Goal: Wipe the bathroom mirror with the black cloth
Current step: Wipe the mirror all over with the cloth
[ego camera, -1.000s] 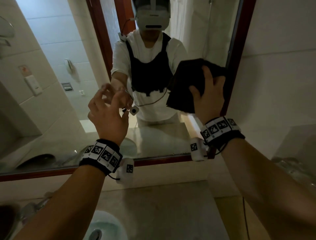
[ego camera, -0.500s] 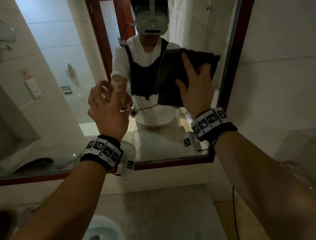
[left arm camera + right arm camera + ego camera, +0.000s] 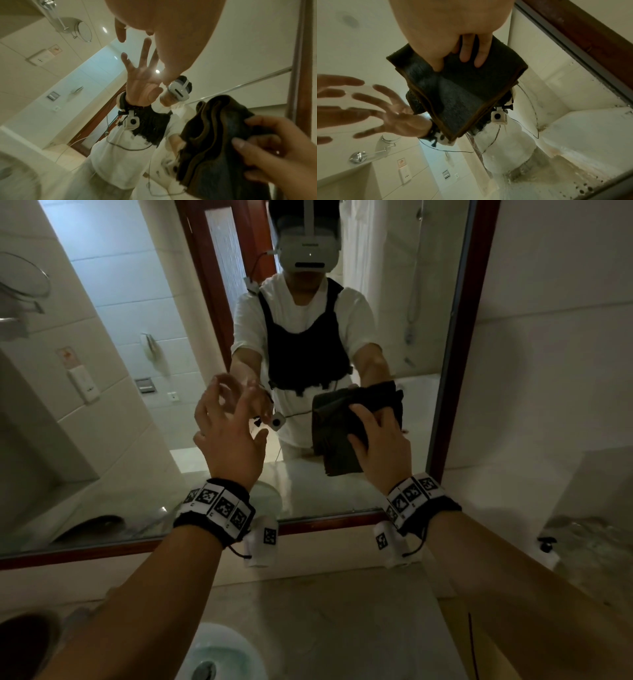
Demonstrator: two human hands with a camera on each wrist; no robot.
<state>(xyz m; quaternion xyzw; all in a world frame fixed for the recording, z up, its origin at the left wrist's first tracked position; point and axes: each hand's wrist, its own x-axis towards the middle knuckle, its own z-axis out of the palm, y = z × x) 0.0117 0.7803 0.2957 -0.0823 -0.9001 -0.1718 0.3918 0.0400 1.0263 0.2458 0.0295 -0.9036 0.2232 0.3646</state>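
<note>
Two hands: right hand (image 3: pixel 380 446) presses black cloth (image 3: pixel 337 433) against mirror (image 3: pixel 394 302); left hand (image 3: pixel 227 433) released.

We hold both forearms raised ahead. Our left hand (image 3: pixel 227 436) hangs free, fingers spread and loosely bent, holding nothing. Our right hand (image 3: pixel 380 441) lies flat, fingers (image 3: pixel 467 50) straight and pressing forward.

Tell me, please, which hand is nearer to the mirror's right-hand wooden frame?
Right. The right hand presses the black cloth on the glass close beside the wooden frame; the left hand hovers empty farther left.
</note>
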